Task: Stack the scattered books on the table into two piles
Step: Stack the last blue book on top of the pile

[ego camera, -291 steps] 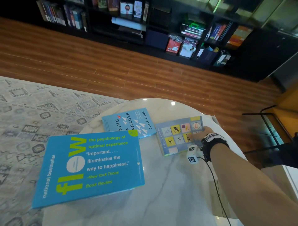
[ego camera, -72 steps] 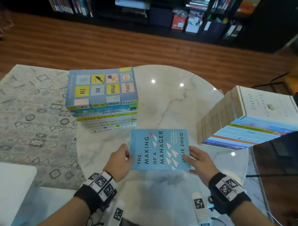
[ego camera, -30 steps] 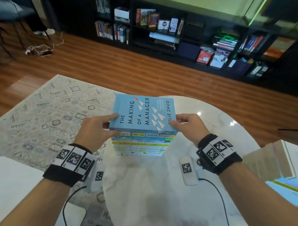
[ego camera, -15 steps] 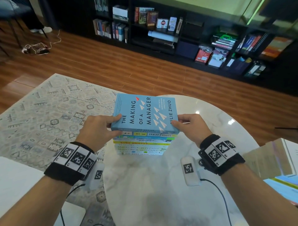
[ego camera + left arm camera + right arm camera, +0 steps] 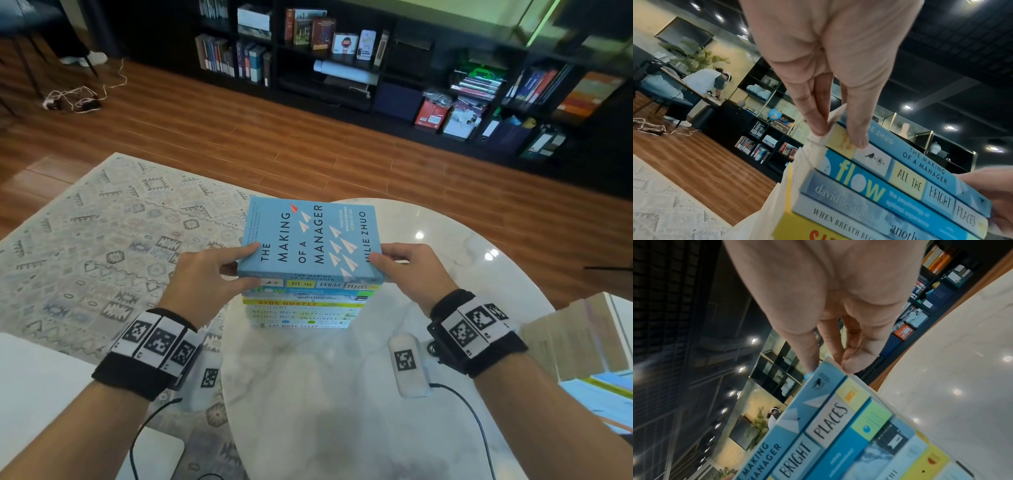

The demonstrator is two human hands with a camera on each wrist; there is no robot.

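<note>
On pile point(image 5: 305, 301), blue book point(image 5: 310, 240) now.

**Three cameras, one shared pile**

The head camera looks forward and down from above the round table point(image 5: 445, 274), with the pile of books point(image 5: 308, 301) near the centre and the bookshelf point(image 5: 342, 68) towards 12 o'clock. The left wrist camera sits very close, looking along the left hand point(image 5: 828, 73) at the spines. The right wrist camera, equally near and strongly tilted, looks along the right hand point(image 5: 838, 305). All three views share the pile's upper books.
</note>
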